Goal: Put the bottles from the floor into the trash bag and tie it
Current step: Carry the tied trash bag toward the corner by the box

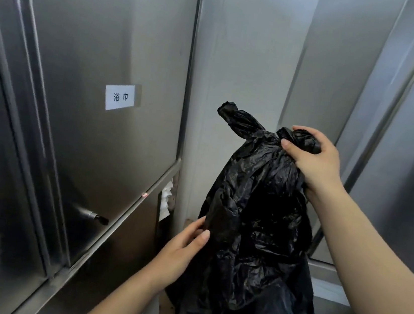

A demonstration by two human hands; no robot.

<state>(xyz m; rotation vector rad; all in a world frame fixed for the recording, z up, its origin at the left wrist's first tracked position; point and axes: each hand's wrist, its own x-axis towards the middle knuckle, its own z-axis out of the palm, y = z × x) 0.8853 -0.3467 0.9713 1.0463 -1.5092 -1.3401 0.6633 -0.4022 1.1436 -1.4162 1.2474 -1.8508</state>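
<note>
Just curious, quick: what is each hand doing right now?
Left hand: open, fingers resting against the trash bag.
Right hand: closed on the bag's gathered top.

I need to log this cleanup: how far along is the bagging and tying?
Done, apparently: the black trash bag looks full, its top gathered, no bottles in view. In hand: the right hand grips the gathered top, the left hand steadies its side. Left: finishing the knot, if unfinished.

Linen storeroom, steel cabinets point(105, 38), towel label point(119, 97)

Trash bag point(257, 229) opaque, contents hidden; bottom cut off by frame edge.
</note>
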